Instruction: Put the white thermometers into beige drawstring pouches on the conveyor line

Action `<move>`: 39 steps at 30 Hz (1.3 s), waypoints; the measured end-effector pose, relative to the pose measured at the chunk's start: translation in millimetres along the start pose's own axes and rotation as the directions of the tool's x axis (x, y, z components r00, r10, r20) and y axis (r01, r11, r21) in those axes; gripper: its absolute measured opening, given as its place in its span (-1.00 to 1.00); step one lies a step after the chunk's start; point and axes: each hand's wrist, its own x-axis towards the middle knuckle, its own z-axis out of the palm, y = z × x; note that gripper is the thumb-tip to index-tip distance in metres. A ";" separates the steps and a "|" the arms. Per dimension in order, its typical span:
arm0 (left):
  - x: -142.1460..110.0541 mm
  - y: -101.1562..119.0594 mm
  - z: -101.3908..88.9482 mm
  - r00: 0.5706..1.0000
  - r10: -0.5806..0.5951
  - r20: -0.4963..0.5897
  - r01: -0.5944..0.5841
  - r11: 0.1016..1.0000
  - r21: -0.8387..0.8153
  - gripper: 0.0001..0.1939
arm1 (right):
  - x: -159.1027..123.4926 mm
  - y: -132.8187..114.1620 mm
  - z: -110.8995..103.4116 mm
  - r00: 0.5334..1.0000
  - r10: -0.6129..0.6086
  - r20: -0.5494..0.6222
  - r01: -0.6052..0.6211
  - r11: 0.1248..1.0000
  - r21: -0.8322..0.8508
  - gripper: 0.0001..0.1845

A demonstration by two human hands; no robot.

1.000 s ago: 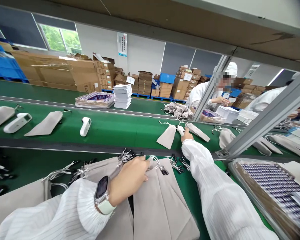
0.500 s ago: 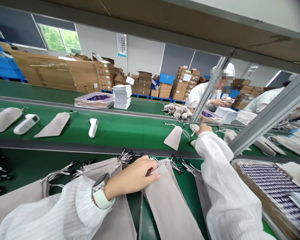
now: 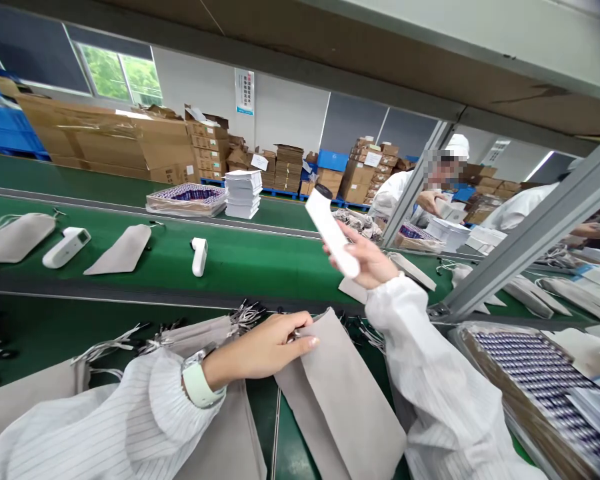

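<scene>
My right hand [image 3: 370, 259] holds a white infrared thermometer [image 3: 330, 230] with a dark tip, tilted up above the green conveyor belt. Its fingers wrap round the lower part of the handle. Below it, my left hand [image 3: 277, 341] pinches the top edge of a grey drawstring pouch [image 3: 355, 393], which rises off a similar pouch underneath. More grey pouches [image 3: 225, 427] with bunched white cords lie under my left forearm. On the belt sit another white thermometer [image 3: 199, 257], one further left [image 3: 66, 248], and a flat pouch [image 3: 123, 250] between them.
A slanted metal post [image 3: 525, 227] stands right of my right arm, with a shelf edge [image 3: 330, 73] overhead. A tray of batteries [image 3: 535, 373] lies at the right. White booklets [image 3: 243, 195] are stacked across the belt. A co-worker [image 3: 443, 180] in white handles a box beyond.
My right hand has come back from the far belt and now holds up a thermometer. My left hand has lifted the pouch's edge. Things on the belt have shifted right.
</scene>
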 end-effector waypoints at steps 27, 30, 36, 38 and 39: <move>-3.7 -0.4 -35.4 0.821 -0.069 -0.566 0.116 0.992 0.047 -0.74 | 5.4 47.1 45.4 0.995 0.013 0.103 0.040 0.864 -0.501 -0.59; -3.3 1.6 -38.8 0.844 -0.029 -0.535 0.062 0.997 0.044 -0.76 | 8.7 51.7 42.8 0.980 -0.066 0.189 0.156 0.844 -0.513 -0.51; 0.8 3.1 -47.2 0.849 -0.078 -0.523 0.085 0.996 -0.010 -0.73 | 3.9 62.2 45.2 0.974 0.049 0.223 0.049 0.909 -0.414 -0.42; 1.2 3.2 -47.2 0.856 -0.083 -0.511 0.085 0.996 -0.018 -0.72 | -1.6 63.2 53.7 0.971 0.065 0.229 0.038 0.908 -0.418 -0.42; 0.6 3.6 -46.8 0.859 -0.082 -0.505 0.081 0.996 -0.022 -0.72 | -4.2 62.4 57.7 0.966 0.107 0.235 0.007 0.899 -0.437 -0.39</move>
